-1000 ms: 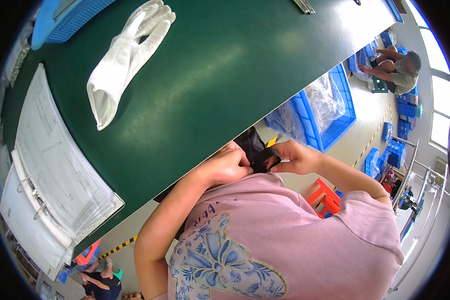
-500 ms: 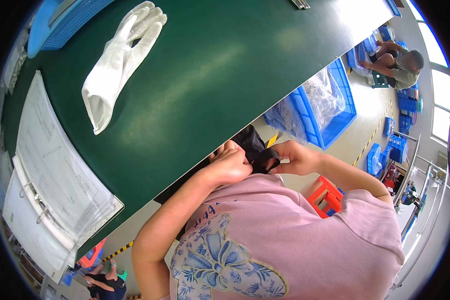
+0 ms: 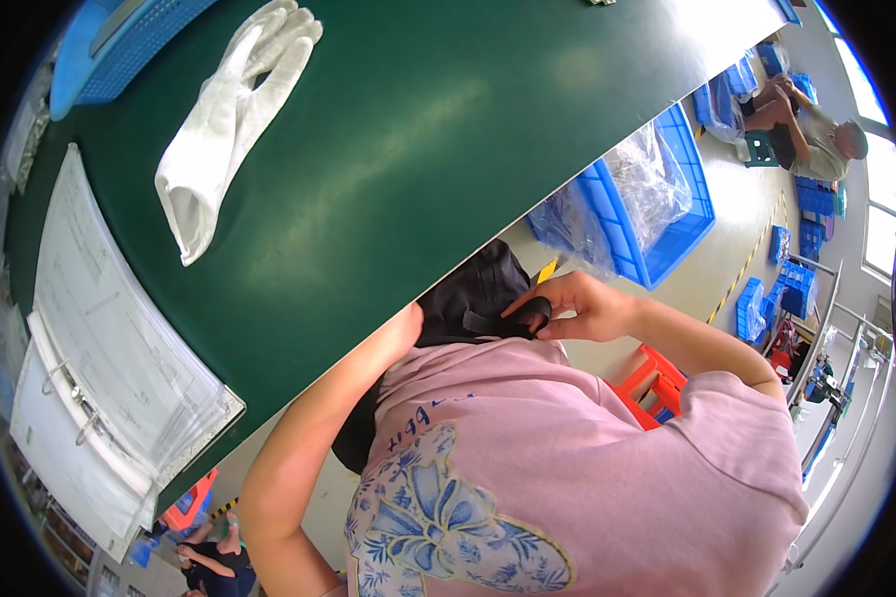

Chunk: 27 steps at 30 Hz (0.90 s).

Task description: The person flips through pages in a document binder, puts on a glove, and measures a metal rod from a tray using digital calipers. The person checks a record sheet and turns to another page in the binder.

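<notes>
Near my waist, my right hand [image 3: 589, 306] has its thumb and fingers closed on a black strap [image 3: 534, 310], which bends into a loop by the fingertips. Black cloth [image 3: 476, 284] lies bunched over my lap beside it, against the hem of my pink shirt. My left hand [image 3: 408, 324] goes under the table's edge; only the part by the wrist shows and its fingers are hidden. On the green table [image 3: 398, 149] lies a white glove [image 3: 219, 134], apart from both hands.
An open ring binder [image 3: 119, 368] with printed sheets lies at the table's left. A blue basket [image 3: 119, 60] stands at the far left. Right of the table are a blue crate [image 3: 657, 199] with clear plastic bags and a red stool [image 3: 647, 383]. Seated people [image 3: 816, 139] are farther off.
My left hand has moved from beside the strap, leftward and under the table's edge. My right hand stays at the strap. The seated person at far right has shifted posture.
</notes>
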Tool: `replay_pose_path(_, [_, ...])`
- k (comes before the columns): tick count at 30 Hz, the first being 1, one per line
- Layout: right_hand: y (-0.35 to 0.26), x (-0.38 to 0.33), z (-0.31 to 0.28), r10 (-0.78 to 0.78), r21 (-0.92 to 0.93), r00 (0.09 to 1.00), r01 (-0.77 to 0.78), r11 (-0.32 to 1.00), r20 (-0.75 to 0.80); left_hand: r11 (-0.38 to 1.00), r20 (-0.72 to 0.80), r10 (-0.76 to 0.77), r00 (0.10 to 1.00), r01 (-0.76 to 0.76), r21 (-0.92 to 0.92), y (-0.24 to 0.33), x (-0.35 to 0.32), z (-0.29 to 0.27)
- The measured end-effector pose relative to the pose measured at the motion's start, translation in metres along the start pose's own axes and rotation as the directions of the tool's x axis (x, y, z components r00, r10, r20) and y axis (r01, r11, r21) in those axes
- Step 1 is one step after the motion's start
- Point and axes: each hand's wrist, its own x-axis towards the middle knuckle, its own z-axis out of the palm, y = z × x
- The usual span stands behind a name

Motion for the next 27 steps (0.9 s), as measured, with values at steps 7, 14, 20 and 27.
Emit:
replay_pose_path(7, [0.000,0.004,-0.002,0.003,-0.024,1.000,-0.003,1.000,0.006,0.987,0.133,-0.134,0.982,0.121,0.102,0.030,-0.005,0.004])
replay_pose_path(14, [-0.003,0.017,0.003,0.120,-0.081,0.990,-0.125,0.989,-0.068,0.992,0.143,-0.010,0.990,0.028,-0.126,0.006,-0.003,0.006])
replay_pose_path(20, [-0.011,0.034,0.014,0.175,-0.218,0.971,-0.208,0.953,-0.164,0.941,0.019,-0.185,0.983,0.182,-0.284,-0.041,-0.029,-0.012])
replay_pose_path(27, [-0.024,0.040,0.012,0.153,-0.162,0.979,-0.174,0.971,-0.133,0.921,-0.304,-0.101,0.947,-0.027,-0.388,-0.091,-0.040,0.008])
